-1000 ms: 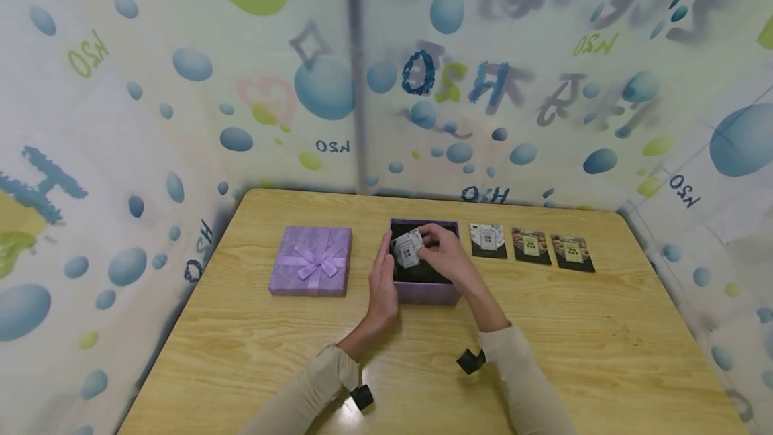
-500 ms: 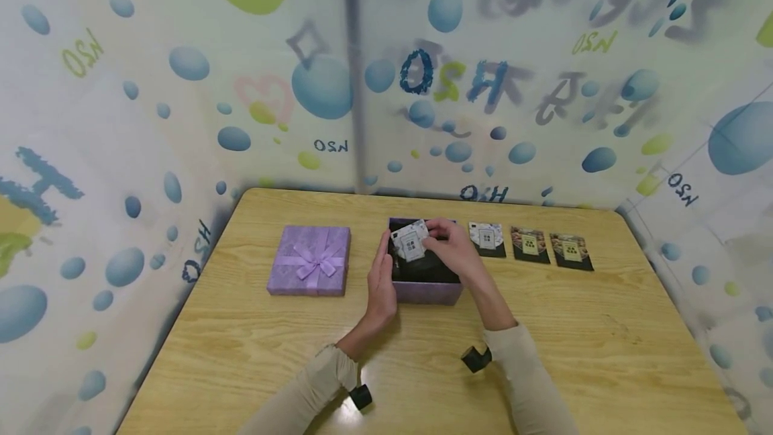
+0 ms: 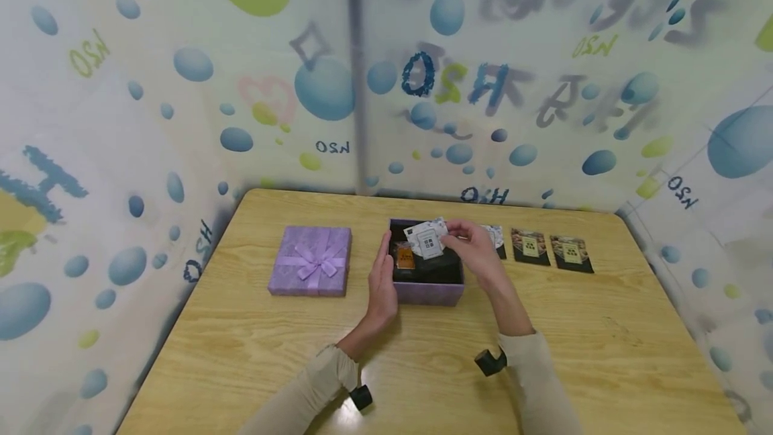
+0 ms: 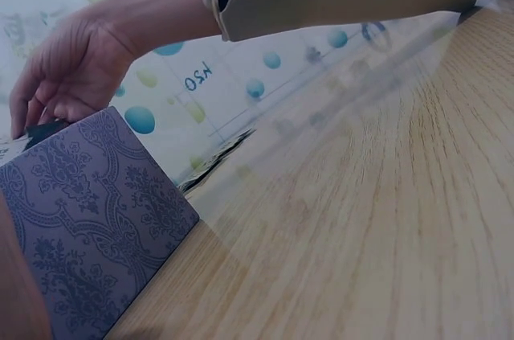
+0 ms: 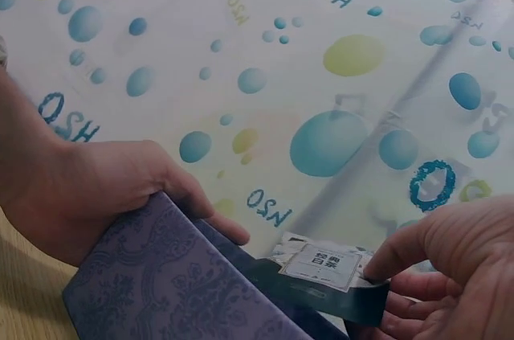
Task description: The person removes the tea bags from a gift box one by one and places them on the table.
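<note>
Because the right hand (image 3: 478,252) pinches the packet (image 3: 427,240) by its edge, it could slip; the left hand (image 3: 382,286), straight-fingered, touches the box (image 3: 429,294).

A wood-grained table (image 3: 229,331) carries a bow-topped purple lid (image 3: 310,261) and, to its right, an open purple box (image 3: 429,293). Further right, a white-patterned packet (image 3: 498,237) and two dark packets (image 3: 531,247) lie in a row.

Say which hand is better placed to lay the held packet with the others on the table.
Probably the right hand: it pinches the held packet at the open box and is nearer the three packets. The left hand lies against the box's left side, farther from them.
</note>
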Available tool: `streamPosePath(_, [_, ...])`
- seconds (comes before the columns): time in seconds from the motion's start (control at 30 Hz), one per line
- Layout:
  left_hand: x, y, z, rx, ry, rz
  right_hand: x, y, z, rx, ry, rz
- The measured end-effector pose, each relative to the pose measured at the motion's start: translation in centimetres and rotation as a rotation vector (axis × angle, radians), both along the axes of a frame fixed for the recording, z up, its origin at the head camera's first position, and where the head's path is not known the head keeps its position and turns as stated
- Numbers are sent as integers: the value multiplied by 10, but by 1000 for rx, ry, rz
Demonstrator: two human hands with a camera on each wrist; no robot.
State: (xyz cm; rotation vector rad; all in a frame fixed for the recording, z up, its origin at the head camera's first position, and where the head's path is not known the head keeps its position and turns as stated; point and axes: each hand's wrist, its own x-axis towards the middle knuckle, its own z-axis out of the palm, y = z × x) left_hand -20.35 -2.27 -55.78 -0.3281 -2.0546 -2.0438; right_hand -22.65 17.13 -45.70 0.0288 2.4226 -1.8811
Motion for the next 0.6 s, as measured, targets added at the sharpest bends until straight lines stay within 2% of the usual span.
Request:
streamPosePath(0.43, [0,1,-2,2,0,4,11,35,-3,-8,-17,-88])
streamPosePath(0.6, [0,1,-2,11,-1,1,14,48,-3,26,-39,-97])
